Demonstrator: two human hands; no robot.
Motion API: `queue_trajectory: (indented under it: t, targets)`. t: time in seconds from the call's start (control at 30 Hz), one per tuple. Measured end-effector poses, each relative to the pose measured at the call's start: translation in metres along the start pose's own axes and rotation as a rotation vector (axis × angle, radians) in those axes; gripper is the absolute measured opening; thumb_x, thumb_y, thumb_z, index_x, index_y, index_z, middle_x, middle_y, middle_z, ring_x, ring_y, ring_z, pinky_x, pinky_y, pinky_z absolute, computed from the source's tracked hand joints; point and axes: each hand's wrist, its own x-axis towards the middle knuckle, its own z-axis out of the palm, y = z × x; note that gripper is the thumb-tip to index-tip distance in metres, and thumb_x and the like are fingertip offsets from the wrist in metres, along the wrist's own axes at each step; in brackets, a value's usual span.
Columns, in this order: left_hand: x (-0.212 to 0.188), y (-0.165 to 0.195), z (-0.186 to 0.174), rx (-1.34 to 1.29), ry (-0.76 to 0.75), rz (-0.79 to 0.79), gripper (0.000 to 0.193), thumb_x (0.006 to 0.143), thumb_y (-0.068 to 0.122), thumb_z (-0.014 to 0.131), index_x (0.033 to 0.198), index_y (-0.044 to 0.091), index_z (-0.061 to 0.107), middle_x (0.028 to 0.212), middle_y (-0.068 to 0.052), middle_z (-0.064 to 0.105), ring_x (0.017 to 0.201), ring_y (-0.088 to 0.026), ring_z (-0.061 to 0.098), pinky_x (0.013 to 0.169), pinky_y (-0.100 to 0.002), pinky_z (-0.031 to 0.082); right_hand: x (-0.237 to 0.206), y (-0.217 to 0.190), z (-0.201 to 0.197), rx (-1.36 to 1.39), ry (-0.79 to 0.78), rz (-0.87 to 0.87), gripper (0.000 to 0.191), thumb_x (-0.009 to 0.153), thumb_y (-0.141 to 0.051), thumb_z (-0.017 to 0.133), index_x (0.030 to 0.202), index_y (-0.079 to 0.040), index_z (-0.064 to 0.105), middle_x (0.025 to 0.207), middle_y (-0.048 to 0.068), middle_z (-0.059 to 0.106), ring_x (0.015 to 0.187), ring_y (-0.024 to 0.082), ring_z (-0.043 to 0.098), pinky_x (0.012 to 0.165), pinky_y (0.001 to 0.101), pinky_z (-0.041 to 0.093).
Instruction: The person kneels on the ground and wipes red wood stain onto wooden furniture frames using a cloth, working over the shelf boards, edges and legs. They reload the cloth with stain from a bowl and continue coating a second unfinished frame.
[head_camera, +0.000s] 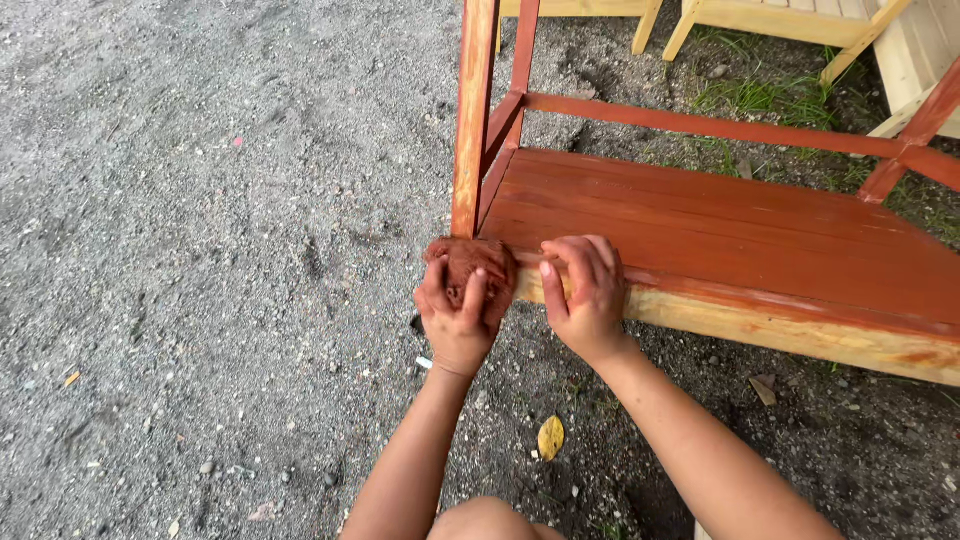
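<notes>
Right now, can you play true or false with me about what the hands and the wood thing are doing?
1. The left hand holds a reddish-brown stained rag. True.
2. The rag is pressed near the corner where the upright leg meets the wooden frame. True.
3. The right hand is up in the air, touching nothing. False: its fingers rest on the frame's front edge.
4. The whole frame is painted blue. False: it is stained reddish-brown, and the front edge is bare pale wood.
5. The frame sits on a tiled kitchen floor. False: it sits on grey gravel ground with some grass behind.
6. A yellow leaf lies on the ground between the arms. True.
</notes>
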Motion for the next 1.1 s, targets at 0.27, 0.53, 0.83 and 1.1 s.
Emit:
queue_trajectory:
  t: [0.27,0.53,0.83,1.1]
  targets:
    - [0.035,-0.019,0.015,0.008,0.035,0.038,0.067,0.076,0.023,0.087,0.135,0.013,0.057,0.135,-0.031,0.049,0.114,-0.050,0.058,0.090,-0.055,0.056,0.003,0.006,0.013,-0.107,-0.024,0.022,0.031,0.092,-0.011,0.068,0.121,-0.003,0.060,0.121,0.015,0.062,0.116,0.038,0.055,0.103,0.0506,0.042]
    - [0.248,-0.024,0.055,-0.063,0.224,0.153,0.064,0.085,0.020,0.085,0.139,0.012,0.054,0.135,-0.030,0.049,0.119,-0.051,0.057,0.097,-0.055,0.055,0.053,0.004,0.020,0.040,0.085,0.084,0.029,0.095,-0.008,0.067,0.122,-0.001,0.058,0.121,0.018,0.060,0.114,0.040,0.055,0.103,0.0503,0.043]
    - [0.419,-0.015,0.066,-0.100,0.231,-0.024,0.083,0.076,0.022,0.082,0.149,0.018,0.043,0.133,-0.029,0.046,0.114,-0.051,0.055,0.083,-0.054,0.056,0.133,0.000,-0.010,0.029,0.201,0.064,0.025,0.099,-0.006,0.065,0.122,-0.002,0.056,0.118,0.015,0.061,0.114,0.035,0.056,0.104,0.0463,0.043]
    - [0.253,-0.006,0.028,-0.095,0.056,-0.063,0.060,0.092,0.014,0.075,0.145,0.011,0.047,0.133,-0.027,0.052,0.112,-0.052,0.054,0.092,-0.057,0.054,0.144,-0.015,-0.001,0.029,0.206,0.095,0.026,0.095,-0.003,0.066,0.119,-0.002,0.056,0.111,0.013,0.062,0.107,0.033,0.057,0.101,0.0449,0.044]
